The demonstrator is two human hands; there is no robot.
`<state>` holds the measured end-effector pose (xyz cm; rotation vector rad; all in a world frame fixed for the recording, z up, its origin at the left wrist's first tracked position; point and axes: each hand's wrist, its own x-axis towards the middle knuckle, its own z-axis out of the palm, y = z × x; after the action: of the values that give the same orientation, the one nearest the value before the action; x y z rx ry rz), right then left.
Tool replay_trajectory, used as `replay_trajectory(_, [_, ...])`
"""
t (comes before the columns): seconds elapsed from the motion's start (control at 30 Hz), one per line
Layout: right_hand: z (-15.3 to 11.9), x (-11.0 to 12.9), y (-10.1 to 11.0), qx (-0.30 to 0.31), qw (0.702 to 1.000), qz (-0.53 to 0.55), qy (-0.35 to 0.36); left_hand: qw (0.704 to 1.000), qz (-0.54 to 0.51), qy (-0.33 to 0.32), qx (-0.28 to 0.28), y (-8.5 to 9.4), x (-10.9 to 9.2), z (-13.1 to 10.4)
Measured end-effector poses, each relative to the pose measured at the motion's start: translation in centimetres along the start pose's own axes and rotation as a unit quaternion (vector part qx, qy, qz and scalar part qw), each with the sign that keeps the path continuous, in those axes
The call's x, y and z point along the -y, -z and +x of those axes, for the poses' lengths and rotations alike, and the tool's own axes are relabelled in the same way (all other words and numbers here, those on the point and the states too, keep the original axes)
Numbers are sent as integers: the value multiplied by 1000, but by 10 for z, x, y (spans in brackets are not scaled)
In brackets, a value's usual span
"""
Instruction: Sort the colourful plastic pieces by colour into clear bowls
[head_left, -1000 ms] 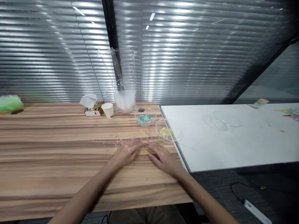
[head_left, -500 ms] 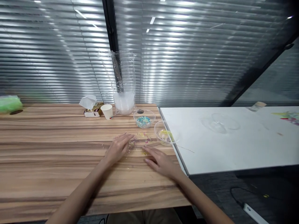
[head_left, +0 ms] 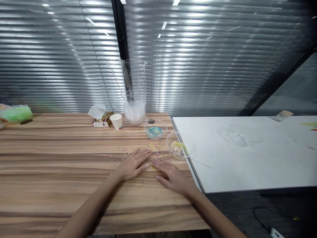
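My left hand (head_left: pixel 135 164) lies palm down on the wooden table, fingers apart, over part of a scatter of small clear, yellow and pink pieces (head_left: pixel 158 152). Just right of it my right hand (head_left: pixel 170 174) rests with spread fingers, its fingertips by a few yellow pieces (head_left: pixel 154 167). Beyond the hands, a clear bowl (head_left: pixel 180 145) with yellow and purplish pieces straddles the seam between the tables. A second clear bowl (head_left: pixel 155 129) behind it holds blue and white pieces. Whatever lies under the palms is hidden.
Toward the back stand a paper cup (head_left: pixel 116 121), a tissue box (head_left: pixel 102 121) and white stacked items in a clear bag (head_left: pixel 135 110). Clear lids or bowls (head_left: pixel 239 135) lie on the white table (head_left: pixel 228 172). A green bag (head_left: pixel 17 113) is far left.
My left hand has moved right and nearer to my right hand, uncovering small pieces on its left. The whole view has shifted slightly.
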<state>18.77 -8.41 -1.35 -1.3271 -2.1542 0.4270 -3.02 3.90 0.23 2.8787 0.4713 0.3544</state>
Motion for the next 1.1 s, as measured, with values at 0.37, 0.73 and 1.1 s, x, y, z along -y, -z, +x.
replay_trajectory(0.37, [1,-4,-4,-2,1000,18,-19,998,47,-23,40,-12,-10,-4])
replay_trajectory(0.73, [-2,-1,-6,28,998,-25,59,998,45,28,39,-6,-17,-27])
replay_trajectory(1.1, [-10,-6,-13,10,998,7,58,982,96,162,-27,10,-51,-125])
